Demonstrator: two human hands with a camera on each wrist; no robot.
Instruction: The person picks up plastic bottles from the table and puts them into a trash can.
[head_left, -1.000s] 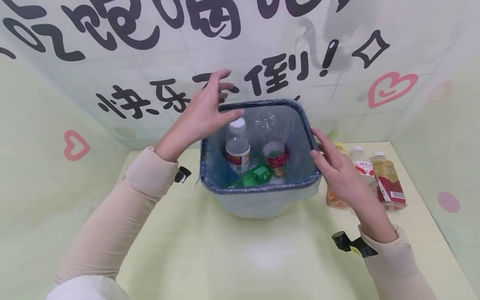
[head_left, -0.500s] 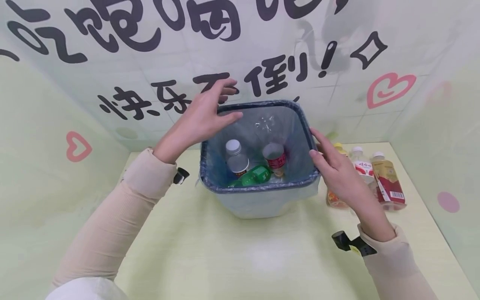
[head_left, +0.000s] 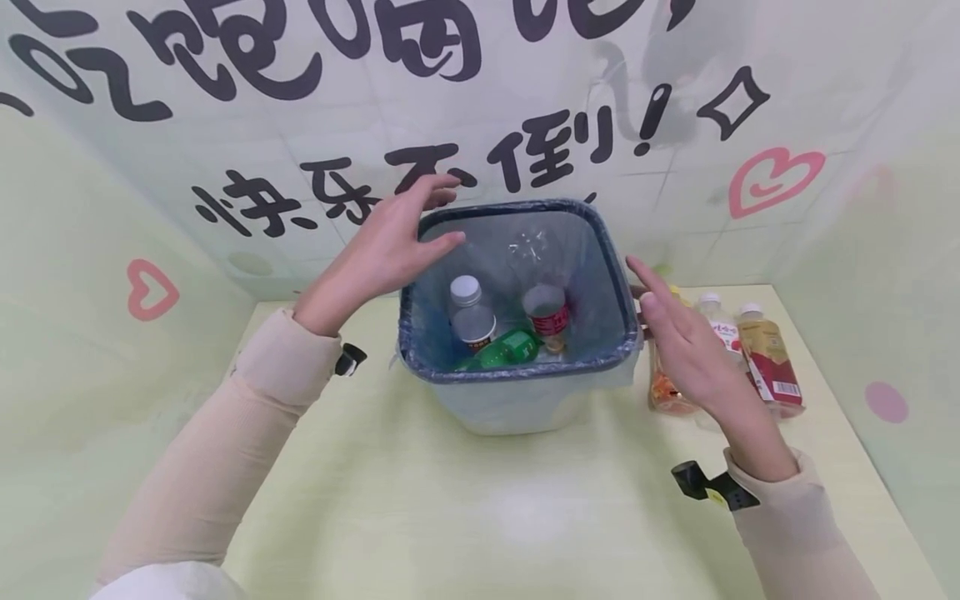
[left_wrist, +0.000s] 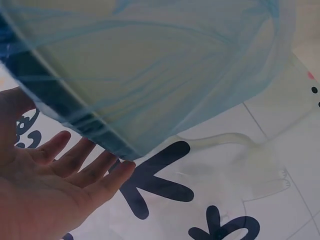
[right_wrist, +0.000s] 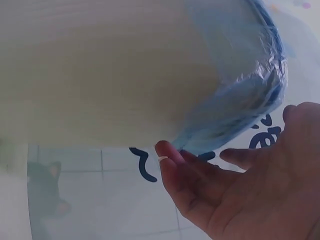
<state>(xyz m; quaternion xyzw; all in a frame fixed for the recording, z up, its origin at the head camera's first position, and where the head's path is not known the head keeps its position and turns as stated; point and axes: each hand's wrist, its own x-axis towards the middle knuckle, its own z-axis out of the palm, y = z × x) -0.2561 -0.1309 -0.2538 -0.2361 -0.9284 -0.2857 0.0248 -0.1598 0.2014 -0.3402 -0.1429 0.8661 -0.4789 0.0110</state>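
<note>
A waste bin (head_left: 517, 412) lined with a translucent blue bag stands in the middle of the head view. Inside it are a clear bottle (head_left: 473, 321) with a white cap, a green bottle (head_left: 501, 349) on its side and a clear bottle (head_left: 549, 312) with a red label. Beside the bin's back left corner is my left hand (head_left: 378, 247), its fingers spread and loosely bent, holding nothing. My right hand (head_left: 684, 340) is just off the right rim with relaxed fingers. In the right wrist view, fingertips (right_wrist: 164, 147) lie close to the bin's side; contact is unclear.
Several bottles stand to the bin's right, partly behind my right hand: one with an orange label (head_left: 670, 392), a white-capped one (head_left: 722, 325) and one with a gold and red label (head_left: 771, 358). A printed wall (head_left: 675, 200) rises close behind the bin.
The white-capped bottle has dropped lower and settled inside the bin. My left hand has moved down and left. My right hand has let go of the rim and shifted slightly right.
</note>
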